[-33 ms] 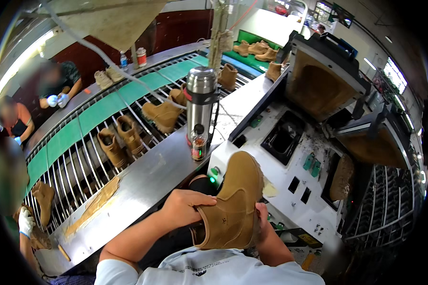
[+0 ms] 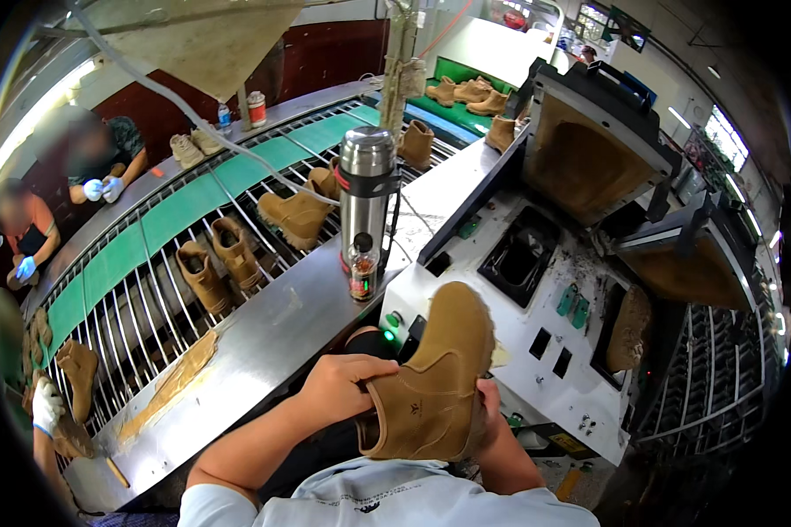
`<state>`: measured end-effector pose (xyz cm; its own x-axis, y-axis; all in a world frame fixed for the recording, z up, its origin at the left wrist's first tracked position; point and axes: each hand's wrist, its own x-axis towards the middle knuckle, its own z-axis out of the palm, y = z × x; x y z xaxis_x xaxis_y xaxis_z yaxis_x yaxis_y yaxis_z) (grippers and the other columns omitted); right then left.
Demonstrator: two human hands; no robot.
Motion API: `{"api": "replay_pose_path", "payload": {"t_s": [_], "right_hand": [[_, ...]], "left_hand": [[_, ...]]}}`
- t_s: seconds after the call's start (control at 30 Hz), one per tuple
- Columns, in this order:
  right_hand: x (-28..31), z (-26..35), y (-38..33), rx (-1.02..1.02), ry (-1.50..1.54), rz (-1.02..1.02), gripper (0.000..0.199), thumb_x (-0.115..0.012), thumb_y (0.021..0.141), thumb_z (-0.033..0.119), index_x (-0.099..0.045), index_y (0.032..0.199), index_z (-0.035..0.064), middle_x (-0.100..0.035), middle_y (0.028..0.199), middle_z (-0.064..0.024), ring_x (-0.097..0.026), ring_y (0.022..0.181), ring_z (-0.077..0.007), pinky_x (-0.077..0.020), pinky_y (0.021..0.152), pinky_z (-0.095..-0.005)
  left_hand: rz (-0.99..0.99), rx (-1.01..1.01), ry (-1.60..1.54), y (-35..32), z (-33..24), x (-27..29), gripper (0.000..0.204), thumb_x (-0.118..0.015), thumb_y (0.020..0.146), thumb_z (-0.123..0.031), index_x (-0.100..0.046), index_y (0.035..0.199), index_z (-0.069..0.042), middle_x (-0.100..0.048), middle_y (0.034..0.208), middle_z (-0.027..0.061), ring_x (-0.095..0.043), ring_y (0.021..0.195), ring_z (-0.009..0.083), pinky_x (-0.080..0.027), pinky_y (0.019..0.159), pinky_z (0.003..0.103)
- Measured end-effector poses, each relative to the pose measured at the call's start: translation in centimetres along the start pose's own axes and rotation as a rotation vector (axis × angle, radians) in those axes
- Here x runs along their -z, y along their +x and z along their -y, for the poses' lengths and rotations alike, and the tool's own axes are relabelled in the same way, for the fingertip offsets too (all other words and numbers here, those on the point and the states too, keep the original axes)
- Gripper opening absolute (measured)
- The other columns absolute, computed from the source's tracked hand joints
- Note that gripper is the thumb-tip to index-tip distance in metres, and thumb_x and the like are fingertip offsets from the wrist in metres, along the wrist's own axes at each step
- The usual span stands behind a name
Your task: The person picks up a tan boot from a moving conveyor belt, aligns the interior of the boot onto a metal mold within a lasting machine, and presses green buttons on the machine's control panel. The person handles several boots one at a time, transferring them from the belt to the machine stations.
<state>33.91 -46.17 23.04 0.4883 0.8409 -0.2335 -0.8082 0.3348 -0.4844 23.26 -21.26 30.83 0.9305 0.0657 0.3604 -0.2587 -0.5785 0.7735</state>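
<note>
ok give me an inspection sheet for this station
surface: steel counter with tan smears
job's things: tan boot held in front of the white machine
clutter: steel flask, small bottle
grippers: left hand fingers on the boot's collar; right hand mostly hidden behind the boot
cables: grey hose overhead
surroundings: roller conveyor carrying boots; gloved workers opposite

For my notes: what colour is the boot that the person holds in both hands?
The boot is tan brown suede, seen in the head view.
</note>
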Motion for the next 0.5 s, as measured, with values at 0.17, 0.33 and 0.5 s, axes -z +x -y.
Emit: {"api": "replay_pose_path", "payload": {"t_s": [0.17,0.33,0.5], "right_hand": [[5.9,7.5,-0.9,0.323,-0.436,-0.436,0.077,-0.065,0.074,0.024,-0.034,0.142,0.0065,-0.051,0.13,-0.0138,-0.053,0.115,-0.0299,-0.0434,0.097,-0.0433],[-0.3,19.0,0.9,0.708,-0.939,-0.83,0.094,-0.071,0.073,0.022,-0.017,0.15,0.0137,-0.037,0.143,-0.0145,-0.04,0.128,-0.0302,-0.035,0.103,-0.0381],[0.6,30.4,8.3,0.693,-1.244,-0.954,0.105,-0.076,0.069,0.03,-0.012,0.15,0.0065,-0.034,0.145,-0.0183,-0.04,0.127,-0.0313,-0.0365,0.102,-0.0393]], "left_hand": [[-0.202,0.562,-0.511,-4.3,10.6,-3.4,0.032,-0.07,0.086,-0.016,-0.065,0.111,0.003,-0.07,0.1,0.0104,-0.066,0.088,0.0126,-0.052,0.079,0.026],[-0.57,0.79,-0.18,-12.9,22.3,-4.0,0.018,-0.062,0.088,-0.012,-0.069,0.091,0.004,-0.07,0.079,0.0116,-0.066,0.073,0.016,-0.051,0.067,0.029],[-0.961,0.785,-0.205,-19.9,27.4,-1.7,0.012,-0.059,0.088,-0.006,-0.066,0.086,0.003,-0.061,0.063,0.0051,-0.058,0.057,0.0104,-0.045,0.048,0.024]]}}
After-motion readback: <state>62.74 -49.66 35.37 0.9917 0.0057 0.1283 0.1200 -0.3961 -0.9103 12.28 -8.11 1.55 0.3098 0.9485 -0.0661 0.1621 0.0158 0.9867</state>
